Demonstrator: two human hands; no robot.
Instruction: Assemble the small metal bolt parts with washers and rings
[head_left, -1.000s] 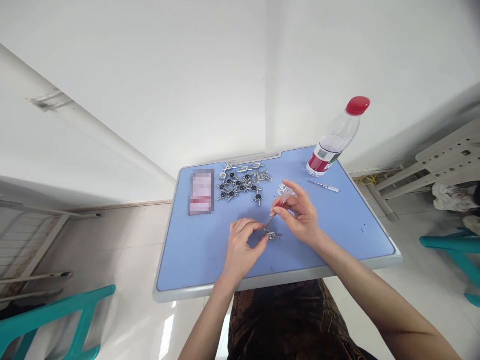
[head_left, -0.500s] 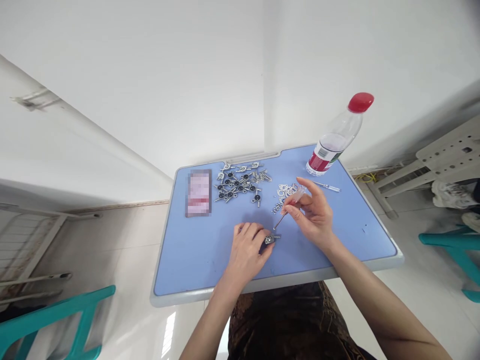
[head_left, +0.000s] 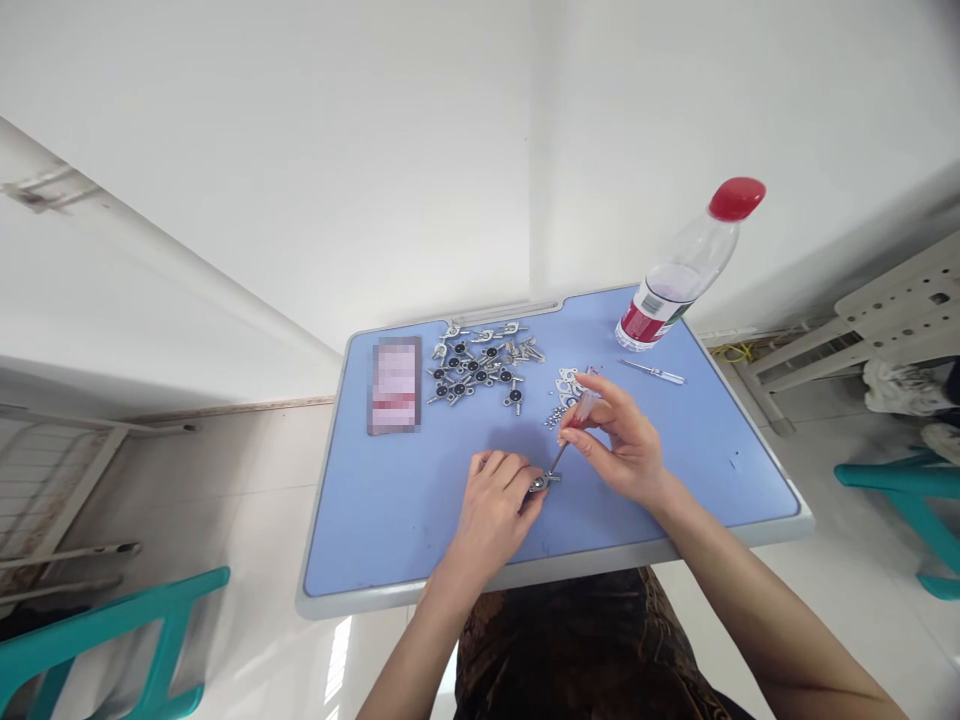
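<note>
Near the front of the blue table, my left hand (head_left: pixel 496 497) is closed on a small metal fitting (head_left: pixel 540 483) with a short stem pointing right. My right hand (head_left: pixel 619 440) grips a screwdriver (head_left: pixel 582 408) by its clear and red handle. Its thin shaft slants down, and the tip is at the fitting; whether it touches a screw is too small to tell. Just beyond the right hand lie small screws (head_left: pixel 555 417) and flat metal plates (head_left: pixel 568 380), partly hidden by the fingers. Farther back is a cluster of similar metal fittings with black round parts (head_left: pixel 472 367).
A phone-like rectangle (head_left: pixel 395 386), blurred out, lies on the blue table (head_left: pixel 367 520) at the left. A bottle with a red cap (head_left: pixel 664 290) stands back right, with a second screwdriver (head_left: pixel 652 371) before it. Green stools (head_left: pixel 169 640) and a white wall surround the table.
My right hand has lowered the screwdriver slightly, bringing its tip down to the fitting. The left hand still holds the fitting in nearly the same place.
</note>
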